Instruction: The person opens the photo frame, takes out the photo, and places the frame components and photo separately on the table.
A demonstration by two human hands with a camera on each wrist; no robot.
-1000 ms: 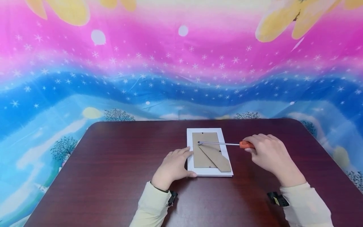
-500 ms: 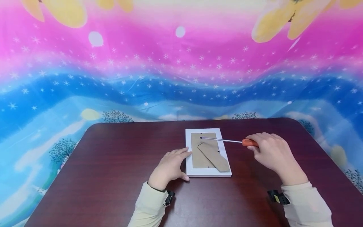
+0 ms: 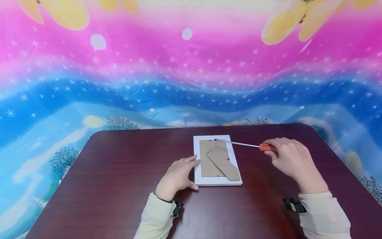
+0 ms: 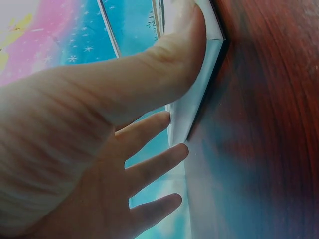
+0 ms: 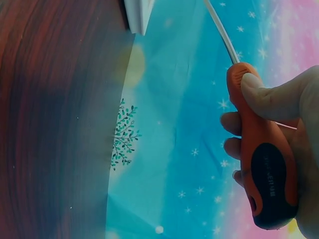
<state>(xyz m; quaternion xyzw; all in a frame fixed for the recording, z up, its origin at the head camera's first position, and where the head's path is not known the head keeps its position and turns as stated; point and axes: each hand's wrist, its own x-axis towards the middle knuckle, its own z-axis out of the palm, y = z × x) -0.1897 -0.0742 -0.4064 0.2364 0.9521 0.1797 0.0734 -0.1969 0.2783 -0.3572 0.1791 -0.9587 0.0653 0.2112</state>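
A white picture frame point(image 3: 197, 172) lies face down on the table, its brown backing board point(image 3: 205, 166) and angled stand leg point(image 3: 225, 164) facing up. Small dark tabs sit along the edge of the backing. My left hand point(image 3: 177, 176) rests at the frame's left side, fingers spread, thumb at the near left corner. In the left wrist view the thumb lies against the frame's white edge point(image 4: 202, 89). My right hand point(image 3: 290, 159) grips a screwdriver by its orange and black handle point(image 5: 264, 134). The screwdriver's metal shaft point(image 3: 238, 143) reaches left over the frame, tip near the top tab.
The dark reddish-brown table point(image 3: 119, 172) has rounded far corners. Behind it hangs a pink and blue cloth point(image 3: 167, 66) with snowflakes and trees. Black wrist straps point(image 3: 294, 205) sit over the pale sleeves.
The screwdriver tip has moved from the stand leg's hinge up to the frame's top edge, with the right hand shifting slightly right. The left thumb has drawn back a little from the near edge.
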